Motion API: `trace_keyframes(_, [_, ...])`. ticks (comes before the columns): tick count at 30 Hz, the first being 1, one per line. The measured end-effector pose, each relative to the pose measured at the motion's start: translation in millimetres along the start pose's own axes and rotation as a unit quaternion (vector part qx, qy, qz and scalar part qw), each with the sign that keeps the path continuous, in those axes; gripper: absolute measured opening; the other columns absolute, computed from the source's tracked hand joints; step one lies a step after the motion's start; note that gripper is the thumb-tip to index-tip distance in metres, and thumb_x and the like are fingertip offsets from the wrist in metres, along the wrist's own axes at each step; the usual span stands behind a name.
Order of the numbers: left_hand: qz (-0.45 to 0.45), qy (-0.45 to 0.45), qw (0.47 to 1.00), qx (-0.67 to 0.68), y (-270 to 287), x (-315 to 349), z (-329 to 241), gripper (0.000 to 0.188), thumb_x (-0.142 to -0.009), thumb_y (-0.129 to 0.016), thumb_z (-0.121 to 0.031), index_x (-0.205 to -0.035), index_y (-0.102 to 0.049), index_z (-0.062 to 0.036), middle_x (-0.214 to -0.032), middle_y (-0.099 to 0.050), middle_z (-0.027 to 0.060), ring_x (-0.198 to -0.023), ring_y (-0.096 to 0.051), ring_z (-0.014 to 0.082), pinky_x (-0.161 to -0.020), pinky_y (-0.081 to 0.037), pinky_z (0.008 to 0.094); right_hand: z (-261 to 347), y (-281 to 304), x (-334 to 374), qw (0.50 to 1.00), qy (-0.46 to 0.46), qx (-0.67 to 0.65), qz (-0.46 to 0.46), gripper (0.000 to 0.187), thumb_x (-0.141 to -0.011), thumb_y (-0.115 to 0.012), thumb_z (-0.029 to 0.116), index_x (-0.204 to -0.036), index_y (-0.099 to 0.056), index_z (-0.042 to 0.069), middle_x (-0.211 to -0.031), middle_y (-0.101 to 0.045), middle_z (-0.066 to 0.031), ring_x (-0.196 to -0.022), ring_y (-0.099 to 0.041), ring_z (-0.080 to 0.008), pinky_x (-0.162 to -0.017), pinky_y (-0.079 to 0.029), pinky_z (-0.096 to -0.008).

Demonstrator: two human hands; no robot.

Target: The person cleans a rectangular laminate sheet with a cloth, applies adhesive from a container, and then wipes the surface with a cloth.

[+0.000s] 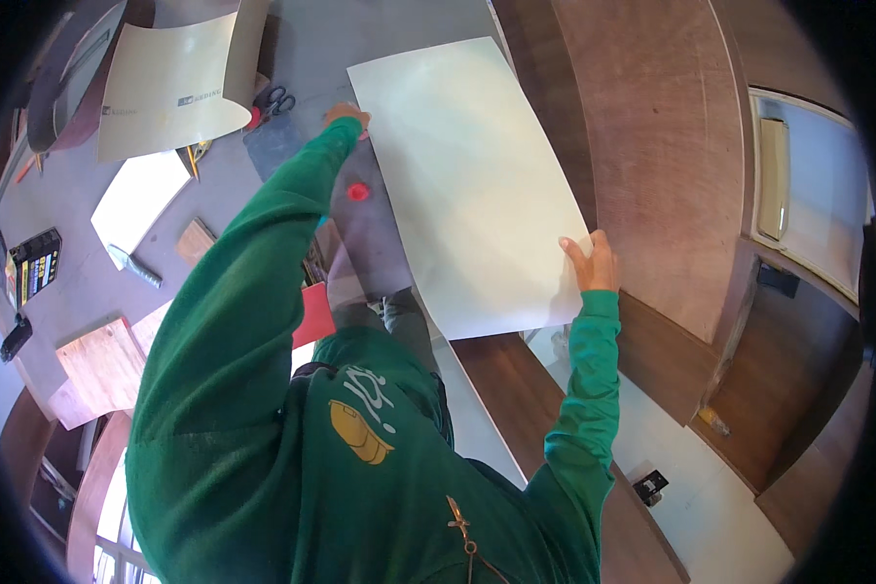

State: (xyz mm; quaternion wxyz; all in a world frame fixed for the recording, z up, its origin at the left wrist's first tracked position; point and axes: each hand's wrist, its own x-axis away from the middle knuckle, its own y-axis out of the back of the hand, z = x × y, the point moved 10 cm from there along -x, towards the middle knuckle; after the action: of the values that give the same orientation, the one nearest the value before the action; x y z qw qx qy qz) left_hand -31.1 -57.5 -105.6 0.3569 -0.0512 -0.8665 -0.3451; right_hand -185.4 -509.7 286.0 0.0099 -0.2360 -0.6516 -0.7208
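A large off-white flexible sheet (pixel 477 195) stretches in front of me, its surface slightly bowed. At its right edge, near the close corner, my right hand (pixel 592 261) grips it with the thumb on top and the other fingers partly hidden. My left hand (pixel 347 117) is closed at the sheet's far left edge, its fingertips hard to make out. A small bit of red shows beside that hand. A round red object (pixel 358 192) lies on the grey table (pixel 292 204) left of the sheet.
A curled cream sheet (pixel 170 83) stands at the far left, with dark scissors (pixel 279 100) beside it. A utility knife (pixel 136 268), a white piece (pixel 141 200), a yellow-black box (pixel 35 265) and wooden boards (pixel 102 362) lie leftward. Wooden cabinet panels (pixel 662 156) rise at right.
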Motion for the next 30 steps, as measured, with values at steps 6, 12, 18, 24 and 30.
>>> trace_keyframes(6, [0.010,0.055,0.998,0.012,26,-2,18,0.036,-0.082,-0.063,-0.034,-0.093,-0.071,-0.0006,-0.091,-0.073,0.0151,-0.078,-0.072,0.0254,-0.077,-0.057,0.0352,7,-4,-5,1.000,0.028,0.009,-0.004,0.052,-0.083,-0.072,0.049,-0.103,-0.055,0.004,-0.100,-0.070,-0.0253,-0.098,-0.065,-0.0466,-0.081,-0.050,-0.0549])
trace_keyframes(12, [-0.259,0.022,0.958,0.118,73,71,-50,0.055,-0.073,-0.069,-0.023,-0.121,-0.058,0.0011,-0.122,-0.061,0.0210,-0.112,-0.061,0.0352,-0.096,-0.051,0.0394,-10,-24,-12,0.998,0.046,0.025,-0.022,0.054,-0.082,-0.073,0.050,-0.104,-0.057,0.004,-0.102,-0.070,-0.0260,-0.099,-0.065,-0.0462,-0.083,-0.050,-0.0549])
trace_keyframes(18, [-0.296,0.106,0.895,0.316,-14,239,-107,0.046,-0.074,-0.063,-0.010,-0.120,-0.058,-0.0070,-0.127,-0.048,0.0204,-0.117,-0.051,0.0391,-0.102,-0.044,0.0486,-21,-31,-16,0.998,0.062,0.023,-0.010,0.055,-0.080,-0.074,0.051,-0.101,-0.061,0.002,-0.104,-0.069,-0.0256,-0.100,-0.065,-0.0455,-0.085,-0.050,-0.0529])
trace_keyframes(24, [-0.326,0.141,0.891,0.284,-71,296,-21,0.032,-0.083,-0.064,-0.013,-0.114,-0.064,-0.0105,-0.128,-0.052,0.0093,-0.119,-0.053,0.0341,-0.098,-0.048,0.0458,-24,-24,-14,0.994,0.084,0.033,-0.054,0.058,-0.076,-0.075,0.056,-0.094,-0.064,0.001,-0.097,-0.071,-0.0219,-0.094,-0.068,-0.0399,-0.083,-0.051,-0.0482])
trace_keyframes(30, [-0.212,0.126,0.893,0.377,-120,262,53,0.034,-0.083,-0.072,-0.034,-0.105,-0.073,-0.0088,-0.109,-0.071,0.0149,-0.103,-0.067,0.0344,-0.092,-0.053,0.0453,-26,-47,-15,0.997,0.073,0.001,0.003,0.059,-0.075,-0.075,0.056,-0.096,-0.063,0.002,-0.101,-0.070,-0.0219,-0.098,-0.065,-0.0411,-0.087,-0.048,-0.0501])
